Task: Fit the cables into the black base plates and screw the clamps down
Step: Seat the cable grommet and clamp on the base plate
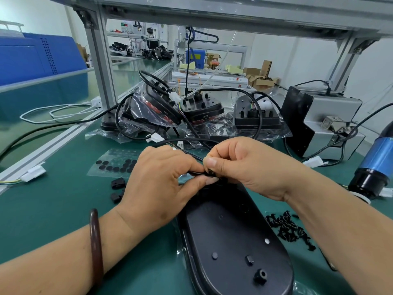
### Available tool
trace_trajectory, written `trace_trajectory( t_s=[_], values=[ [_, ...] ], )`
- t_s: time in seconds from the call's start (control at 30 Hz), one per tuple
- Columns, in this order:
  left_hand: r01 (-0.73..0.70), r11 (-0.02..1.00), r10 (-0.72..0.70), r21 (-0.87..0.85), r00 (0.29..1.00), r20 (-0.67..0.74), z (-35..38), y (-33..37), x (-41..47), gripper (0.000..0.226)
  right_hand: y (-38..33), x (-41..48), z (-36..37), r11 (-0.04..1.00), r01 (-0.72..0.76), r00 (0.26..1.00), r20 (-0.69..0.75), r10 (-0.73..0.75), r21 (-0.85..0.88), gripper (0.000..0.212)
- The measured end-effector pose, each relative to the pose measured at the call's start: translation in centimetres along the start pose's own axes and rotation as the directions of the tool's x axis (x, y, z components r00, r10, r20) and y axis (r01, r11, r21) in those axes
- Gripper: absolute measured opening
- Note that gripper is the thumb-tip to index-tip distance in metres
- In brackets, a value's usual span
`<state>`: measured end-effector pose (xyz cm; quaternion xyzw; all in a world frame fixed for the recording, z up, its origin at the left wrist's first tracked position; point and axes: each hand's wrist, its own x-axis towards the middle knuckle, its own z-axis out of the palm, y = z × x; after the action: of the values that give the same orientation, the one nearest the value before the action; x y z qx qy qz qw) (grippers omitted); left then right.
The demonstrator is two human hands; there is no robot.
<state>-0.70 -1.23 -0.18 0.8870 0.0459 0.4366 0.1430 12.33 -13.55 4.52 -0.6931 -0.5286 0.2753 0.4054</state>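
A long black base plate lies on the green mat in front of me, its far end under my hands. My left hand pinches a black cable between thumb and forefinger just above that end. My right hand pinches the same cable, or a small black part on it, right beside the left fingertips; which of the two I cannot tell. The cable runs off behind my hands toward a white connector. Two loose black clamps lie left of my left hand. A heap of black screws lies right of the plate.
Several bagged black units with cables are stacked at the back of the mat. A bag of black round pads lies left. A blue and black electric screwdriver rests at the right, beside a grey box. An aluminium frame post stands back left.
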Motion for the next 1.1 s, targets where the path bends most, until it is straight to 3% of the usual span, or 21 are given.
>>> trace_trajectory(
  t_s=[0.33, 0.47, 0.6, 0.73, 0.93, 1.1],
  values=[
    [-0.015, 0.999, 0.015, 0.038, 1.000, -0.010, 0.0, 0.0, -0.1, 0.030, 0.0, 0.1, -0.3, 0.987, 0.026, 0.999, -0.040, -0.033, -0.159, 0.027],
    [0.005, 1.000, -0.005, 0.025, 1.000, -0.006, 0.0, 0.0, -0.1, 0.029, 0.1, -0.1, 0.0, 0.925, 0.118, 0.982, -0.099, -0.164, -0.362, 0.022],
    [0.041, 0.999, -0.041, -0.009, 0.999, 0.021, -0.1, 0.0, -0.1, 0.026, 0.3, -0.3, 0.0, 0.885, 0.197, 0.958, -0.111, -0.266, -0.423, 0.016],
    [0.043, 0.999, -0.043, -0.025, 0.998, 0.036, -0.3, 0.0, -0.1, 0.026, 0.6, -0.3, 0.3, 0.908, 0.211, 0.955, -0.123, -0.270, -0.362, 0.014],
    [0.086, 0.996, -0.088, 0.024, 0.992, 0.089, -0.9, -0.1, 0.5, 0.022, 1.3, -0.1, 0.3, 0.991, 0.042, 0.999, 0.004, -0.042, -0.130, 0.011],
    [0.159, 0.987, -0.152, -0.016, 0.968, 0.199, -1.5, -0.1, 1.3, 0.015, 1.4, 0.3, 0.5, 0.995, 0.049, 0.999, -0.012, -0.050, -0.082, 0.012]
  ],
)
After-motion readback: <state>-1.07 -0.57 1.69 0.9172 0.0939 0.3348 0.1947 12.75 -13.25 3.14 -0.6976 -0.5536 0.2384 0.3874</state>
